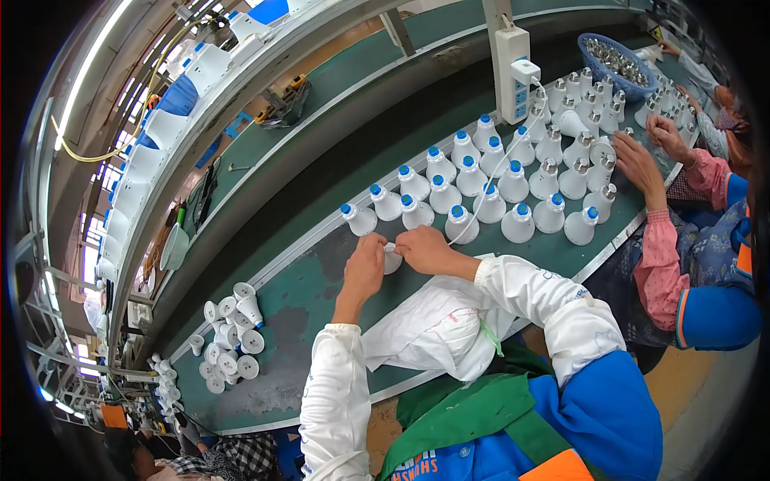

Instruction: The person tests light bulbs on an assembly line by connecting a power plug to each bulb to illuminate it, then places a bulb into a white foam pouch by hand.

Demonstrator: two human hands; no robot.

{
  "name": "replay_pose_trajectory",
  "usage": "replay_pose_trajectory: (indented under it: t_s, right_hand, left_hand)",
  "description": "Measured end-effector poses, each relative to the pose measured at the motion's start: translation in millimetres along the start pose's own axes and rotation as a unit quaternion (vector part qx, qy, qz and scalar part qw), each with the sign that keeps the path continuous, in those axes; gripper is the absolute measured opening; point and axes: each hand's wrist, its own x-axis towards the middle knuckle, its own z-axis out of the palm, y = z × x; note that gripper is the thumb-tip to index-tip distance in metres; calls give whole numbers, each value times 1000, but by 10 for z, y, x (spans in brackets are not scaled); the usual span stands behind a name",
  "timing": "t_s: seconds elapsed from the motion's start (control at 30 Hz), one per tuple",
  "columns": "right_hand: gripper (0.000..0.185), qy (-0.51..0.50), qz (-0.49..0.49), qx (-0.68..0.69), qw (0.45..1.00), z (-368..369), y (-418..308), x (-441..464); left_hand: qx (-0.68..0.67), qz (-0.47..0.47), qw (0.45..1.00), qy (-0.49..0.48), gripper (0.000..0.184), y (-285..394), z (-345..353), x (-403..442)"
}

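The 1 view, head-worn and wide-angle, looks forward and down over the bench [289, 353], with the left hand [366, 263] and right hand [425, 248] near, around mid-frame.

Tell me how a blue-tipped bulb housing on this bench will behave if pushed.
A blue-tipped bulb housing will probably slide before tipping, standing on its wide end. Once toppled, its round, tapering body would likely roll in an arc. Its smooth-looking sides may feel slippery.
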Motion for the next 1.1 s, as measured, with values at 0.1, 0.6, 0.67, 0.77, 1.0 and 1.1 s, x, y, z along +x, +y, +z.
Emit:
replay_pose_trajectory:
  t_s: [0.1, 0.6, 0.67, 0.77, 1.0, 1.1]
  right_hand:
    - [19, 19, -9, 0, 1000, 37, -2, -32]
    - [19, 53, 35, 32, 997, -331, 61, -355]
    - [19, 50, 53, 43, 996, -360, 86, -391]
    - [20, 60, 53, 38, 996, -388, 140, -464]
    - [20, 61, 86, 80, 991, -493, 97, -601]
    - [20, 66, 96, 90, 989, -486, 87, -635]
  left_hand:
    - [3, 22, 1000, 8, 19, 4, 1, -2]
    - [20, 7, 996, 85, 24, 60, 133, -26]
    - [25, 7, 996, 88, 23, 52, 147, -20]
    - [35, 13, 995, 92, 23, 19, 173, -6]
    - [35, 18, 995, 90, 22, 17, 163, -19]
    - [33, 16, 995, 91, 22, 5, 178, -10]
